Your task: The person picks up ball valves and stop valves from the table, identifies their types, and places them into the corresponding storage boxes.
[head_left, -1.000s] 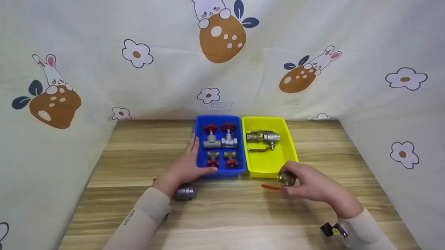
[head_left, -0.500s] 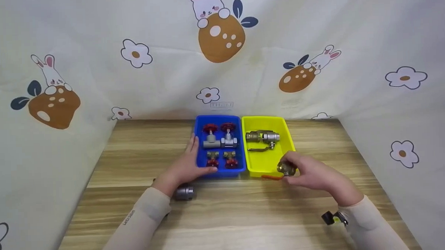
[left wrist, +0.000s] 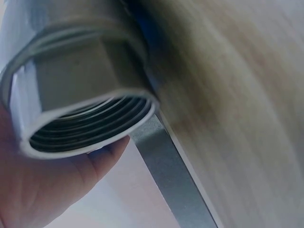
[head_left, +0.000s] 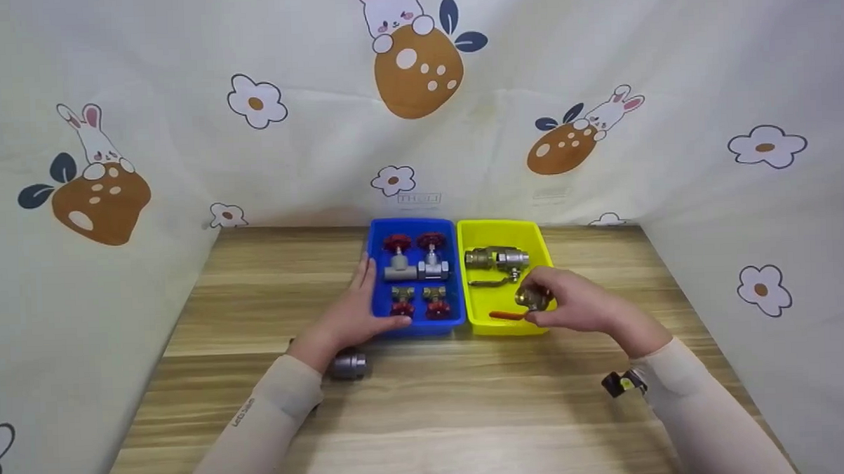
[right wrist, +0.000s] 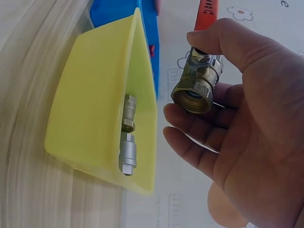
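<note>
My right hand (head_left: 578, 298) pinches a brass ball valve (head_left: 533, 300) with a red lever handle (head_left: 507, 316) over the front of the yellow bin (head_left: 506, 329). In the right wrist view, the thumb presses near the lever's base and fingers support the valve body (right wrist: 197, 85). A silver ball valve (head_left: 515, 260) and a brass one (head_left: 477, 258) lie at the bin's back. My left hand (head_left: 347, 311) rests against the blue bin (head_left: 425, 328), straight fingers along its left wall, thumb at the front rim. Valves with red handwheels (head_left: 433, 241) fill that bin.
A large metal valve (head_left: 349, 366) lies on the wooden table (head_left: 428, 419), partly hidden under my left wrist; its threaded end (left wrist: 80, 85) looms in the left wrist view. Both bins stand side by side against the printed cloth wall (head_left: 307, 164).
My right hand has carried the brass ball valve forward and slightly left, from in front of the yellow bin to over it. The left hand has stayed at the blue bin.
</note>
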A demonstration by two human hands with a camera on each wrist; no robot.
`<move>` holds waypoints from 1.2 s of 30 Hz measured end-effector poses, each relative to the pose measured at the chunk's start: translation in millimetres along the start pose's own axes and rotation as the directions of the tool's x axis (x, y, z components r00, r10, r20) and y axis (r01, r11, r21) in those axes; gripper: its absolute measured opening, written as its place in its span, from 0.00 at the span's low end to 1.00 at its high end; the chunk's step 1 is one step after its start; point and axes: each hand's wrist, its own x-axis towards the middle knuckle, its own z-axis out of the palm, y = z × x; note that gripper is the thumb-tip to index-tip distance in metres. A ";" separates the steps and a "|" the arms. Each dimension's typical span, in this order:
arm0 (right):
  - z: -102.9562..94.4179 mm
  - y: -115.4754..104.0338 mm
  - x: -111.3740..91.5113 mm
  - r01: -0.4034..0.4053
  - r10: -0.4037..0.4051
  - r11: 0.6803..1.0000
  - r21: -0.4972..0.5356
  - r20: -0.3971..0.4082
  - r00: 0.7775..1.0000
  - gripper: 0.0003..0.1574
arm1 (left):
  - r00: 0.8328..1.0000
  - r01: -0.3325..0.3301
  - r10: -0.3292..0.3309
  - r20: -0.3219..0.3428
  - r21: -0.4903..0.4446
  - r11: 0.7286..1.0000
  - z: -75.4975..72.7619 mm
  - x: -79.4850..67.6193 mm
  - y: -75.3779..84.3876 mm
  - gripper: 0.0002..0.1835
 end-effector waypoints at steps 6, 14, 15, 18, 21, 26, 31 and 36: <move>-6.8 6.2 14.3 -0.025 0.026 0.999 -0.025 0.029 0.999 0.22 | 1.000 0.011 -0.011 0.004 0.014 1.000 0.3 1.2 -1.2 0.82; -10.4 13.9 28.6 -0.083 0.088 0.994 -0.069 0.077 0.993 0.22 | 1.000 0.011 -0.011 -0.006 0.011 1.000 0.9 0.8 -1.0 0.81; -10.6 14.8 30.0 -0.078 0.085 0.994 -0.078 0.078 0.993 0.22 | 1.000 0.011 -0.011 -0.006 0.011 1.000 0.8 0.6 -1.0 0.81; -10.6 17.8 33.4 -0.064 0.073 0.992 -0.112 0.081 0.994 0.21 | 1.000 0.008 -0.008 -0.003 0.011 1.000 0.5 -0.1 -0.7 0.80; -10.7 19.4 35.8 -0.063 0.075 0.988 -0.139 0.086 0.993 0.21 | 1.000 0.006 -0.006 -0.002 0.011 1.000 0.0 -0.8 -0.5 0.79; -10.4 19.5 38.9 -0.083 0.102 0.982 -0.173 0.103 0.989 0.22 | 1.000 0.005 -0.004 -0.007 0.027 1.000 0.3 -0.4 0.2 0.79; -7.9 22.6 44.3 -0.049 0.080 0.969 -0.244 0.119 0.990 0.23 | 1.000 0.013 -0.013 -0.012 0.028 1.000 -0.4 -0.6 0.8 0.81; -5.9 28.7 50.0 -0.044 0.088 0.955 -0.293 0.136 0.987 0.24 | 1.000 0.026 -0.026 -0.004 0.030 0.999 -0.9 -0.4 0.5 0.82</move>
